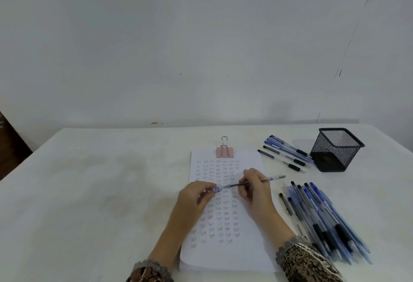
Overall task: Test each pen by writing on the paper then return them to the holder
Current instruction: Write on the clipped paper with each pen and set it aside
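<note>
A white paper point(228, 252) covered in rows of small blue "Test" marks lies on the table, held by a pink binder clip point(224, 151). Above its middle I hold one clear pen point(271, 178) horizontally. My right hand point(254, 192) pinches its barrel. My left hand point(196, 197) pinches the blue-ended cap or tip end point(217, 189). A black mesh holder point(336, 150) stands at the back right and looks empty.
A large pile of blue and black pens point(324, 219) lies right of the paper. Several more pens point(286, 152) lie between the paper and the holder. The white table point(100, 192) ends at a pale wall.
</note>
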A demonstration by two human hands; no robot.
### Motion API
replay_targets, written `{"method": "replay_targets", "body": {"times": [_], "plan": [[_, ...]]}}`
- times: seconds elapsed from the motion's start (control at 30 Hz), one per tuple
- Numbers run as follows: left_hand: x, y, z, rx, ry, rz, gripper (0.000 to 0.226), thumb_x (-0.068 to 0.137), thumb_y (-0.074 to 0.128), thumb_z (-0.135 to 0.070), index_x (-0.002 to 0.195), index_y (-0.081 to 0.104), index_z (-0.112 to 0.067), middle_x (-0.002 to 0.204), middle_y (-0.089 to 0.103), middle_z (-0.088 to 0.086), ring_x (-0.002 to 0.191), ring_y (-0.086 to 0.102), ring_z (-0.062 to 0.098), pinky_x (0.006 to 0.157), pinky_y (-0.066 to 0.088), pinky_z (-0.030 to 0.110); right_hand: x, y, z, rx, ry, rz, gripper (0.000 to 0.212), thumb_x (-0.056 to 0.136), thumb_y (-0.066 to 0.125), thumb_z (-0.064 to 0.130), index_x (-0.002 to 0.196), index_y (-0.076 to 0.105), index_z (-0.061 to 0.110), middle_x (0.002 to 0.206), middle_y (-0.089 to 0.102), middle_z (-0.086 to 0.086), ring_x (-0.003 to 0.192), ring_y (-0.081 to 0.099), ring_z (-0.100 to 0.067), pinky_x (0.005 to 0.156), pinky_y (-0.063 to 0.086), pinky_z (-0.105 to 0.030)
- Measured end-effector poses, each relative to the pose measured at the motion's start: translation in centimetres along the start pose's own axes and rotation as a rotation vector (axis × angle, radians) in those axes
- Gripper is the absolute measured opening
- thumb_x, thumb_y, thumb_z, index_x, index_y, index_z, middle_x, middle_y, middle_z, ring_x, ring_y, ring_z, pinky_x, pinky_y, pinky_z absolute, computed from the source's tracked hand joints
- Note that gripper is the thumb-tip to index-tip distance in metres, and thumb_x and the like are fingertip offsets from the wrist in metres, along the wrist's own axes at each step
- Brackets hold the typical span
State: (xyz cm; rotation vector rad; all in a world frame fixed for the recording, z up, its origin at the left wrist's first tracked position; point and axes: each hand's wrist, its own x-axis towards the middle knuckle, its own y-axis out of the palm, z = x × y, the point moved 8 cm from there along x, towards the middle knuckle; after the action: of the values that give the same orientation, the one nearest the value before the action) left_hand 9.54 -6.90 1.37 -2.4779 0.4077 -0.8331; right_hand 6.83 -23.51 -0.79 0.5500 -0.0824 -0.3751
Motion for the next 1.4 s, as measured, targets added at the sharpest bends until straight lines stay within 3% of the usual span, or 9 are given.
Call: {"method": "replay_targets", "body": {"times": [0.2, 0.3, 0.57, 0.77, 0.9, 1.03, 1.13, 1.3, 1.4], "plan": [[0.0, 0.2, -0.3, 0.000, 0.028, 0.038, 0.025, 0.080, 0.062, -0.027, 0.101, 0.069, -0.014, 0.092, 0.063, -0.016, 0.089, 0.056, -0.006, 0.081, 0.042, 0.007, -0.2, 2.2, -0.9, -0.050, 0.167, 0.223, 0.026, 0.091, 0.046, 0.005, 0.066, 0.048, 0.006, 0.056, 0.049, -0.011, 0.041, 0.052, -0.020, 0.038, 0.039, -0.023], [0.1, 0.1, -0.4, -0.009, 0.028, 0.028, 0.033, 0.082, 0.052, -0.034, 0.101, 0.068, -0.012, 0.094, 0.064, -0.013, 0.091, 0.057, -0.006, 0.081, 0.041, 0.006, -0.1, 2.0, -1.0, -0.060, 0.184, 0.265, 0.019, 0.090, 0.045, -0.009, 0.078, 0.045, 0.005, 0.057, 0.057, -0.015, 0.049, 0.061, -0.021, 0.046, 0.050, -0.022], [0.1, -0.1, 0.0, 0.007, 0.052, -0.020, 0.018, 0.080, 0.061, -0.007, 0.095, 0.070, -0.005, 0.091, 0.070, -0.002, 0.089, 0.058, -0.005, 0.081, 0.044, 0.004, -0.2, 1.6, -1.1, -0.230, 0.029, 0.282, 0.017, 0.071, 0.067, -0.005, 0.077, 0.052, -0.001, 0.064, 0.066, -0.017, 0.059, 0.067, -0.021, 0.059, 0.055, -0.025], [0.0, -0.1, 0.1, -0.004, 0.055, -0.023, 0.018, 0.083, 0.057, -0.010, 0.096, 0.069, -0.008, 0.091, 0.070, -0.004, 0.086, 0.059, -0.004, 0.077, 0.045, 0.006, -0.4, 1.9, -1.1, -0.311, 0.051, 0.316, 0.019, 0.073, 0.066, -0.016, 0.075, 0.057, 0.000, 0.067, 0.067, -0.011, 0.062, 0.067, -0.019, 0.065, 0.055, -0.026], [0.1, -0.7, -0.6, -0.018, 0.064, -0.047, 0.023, 0.088, 0.044, -0.017, 0.097, 0.065, -0.012, 0.091, 0.061, -0.017, 0.086, 0.057, -0.004, 0.078, 0.044, 0.010, -0.5, 2.9, -1.4, -0.347, 0.163, 0.382, 0.024, 0.080, 0.058, -0.017, 0.095, 0.064, 0.001, 0.082, 0.068, -0.013, 0.073, 0.070, -0.024, 0.078, 0.058, -0.035], [0.2, -0.6, 0.0, -0.007, 0.023, -0.045, 0.021, 0.090, 0.043, -0.013, 0.098, 0.063, -0.014, 0.093, 0.056, -0.022, 0.090, 0.054, -0.003, 0.081, 0.041, 0.010, -0.9, 3.2, -1.3, -0.373, 0.390, 0.350, 0.018, 0.096, 0.047, 0.013, 0.097, 0.061, 0.002, 0.067, 0.067, -0.012, 0.050, 0.063, -0.016, 0.054, 0.056, -0.023], [0.2, -0.4, 0.3, -0.025, -0.006, 0.000, 0.024, 0.088, 0.048, -0.009, 0.104, 0.064, -0.014, 0.106, 0.055, -0.021, 0.103, 0.051, -0.006, 0.092, 0.040, 0.012, -1.7, 3.9, -1.2, -0.614, 0.507, 0.455, 0.017, 0.089, 0.060, 0.008, 0.104, 0.065, 0.001, 0.068, 0.069, -0.007, 0.050, 0.053, -0.011, 0.059, 0.052, -0.023], [-0.2, -0.4, 3.2, 0.305, -0.212, 0.062, 0.053, 0.097, 0.029, -0.039, 0.145, 0.021, -0.017, 0.149, 0.024, -0.007, 0.139, 0.017, 0.008, 0.112, 0.002, 0.024, -1.5, 2.1, 3.4, -1.149, 0.325, 0.241, 0.015, 0.088, 0.061, 0.018, 0.089, 0.073, 0.008, 0.072, 0.067, -0.002, 0.048, 0.043, -0.006, 0.051, 0.037, -0.017], [-0.7, 0.2, 3.6, 0.458, -0.256, 0.131, 0.071, 0.086, 0.006, -0.048, 0.142, 0.030, -0.012, 0.148, 0.032, 0.005, 0.139, 0.025, 0.021, 0.114, 0.007, 0.035, -1.3, -0.9, 8.4, -1.242, 0.153, -0.016, 0.012, 0.089, 0.059, 0.015, 0.087, 0.070, 0.013, 0.078, 0.068, 0.000, 0.058, 0.050, -0.008, 0.061, 0.042, -0.022]]}}
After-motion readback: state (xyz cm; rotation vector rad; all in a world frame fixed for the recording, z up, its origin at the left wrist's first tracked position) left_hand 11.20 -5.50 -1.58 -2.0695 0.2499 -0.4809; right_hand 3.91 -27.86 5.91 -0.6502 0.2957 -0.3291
